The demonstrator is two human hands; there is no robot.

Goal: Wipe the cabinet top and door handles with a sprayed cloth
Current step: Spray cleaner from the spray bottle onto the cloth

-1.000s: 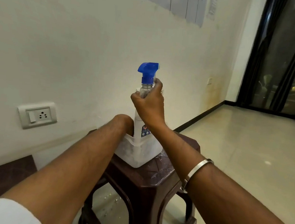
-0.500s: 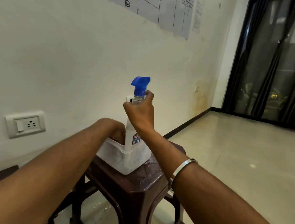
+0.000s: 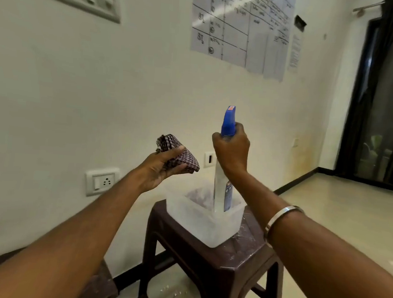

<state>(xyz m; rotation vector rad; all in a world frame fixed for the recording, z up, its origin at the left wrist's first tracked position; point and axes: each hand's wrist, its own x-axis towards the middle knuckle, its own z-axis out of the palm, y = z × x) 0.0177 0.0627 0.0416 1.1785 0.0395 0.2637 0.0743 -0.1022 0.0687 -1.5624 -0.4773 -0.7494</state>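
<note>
From the head view, the left hand (image 3: 163,167) holds a folded checked cloth (image 3: 178,153) in a closed grip, raised above and left of a translucent tub (image 3: 192,216). The right hand (image 3: 232,149) has its grip wrapped round the neck of a blue-topped spray bottle (image 3: 222,188), upright with its base inside the tub, which sits on a dark brown stool (image 3: 235,264) beside the wall

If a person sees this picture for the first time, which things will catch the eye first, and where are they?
The blue-topped spray bottle stands out at the centre, gripped at its neck by the right hand, its base in the translucent tub on the dark brown stool. To its left, the left hand holds a folded checked cloth up in the air before the pale wall.
</note>
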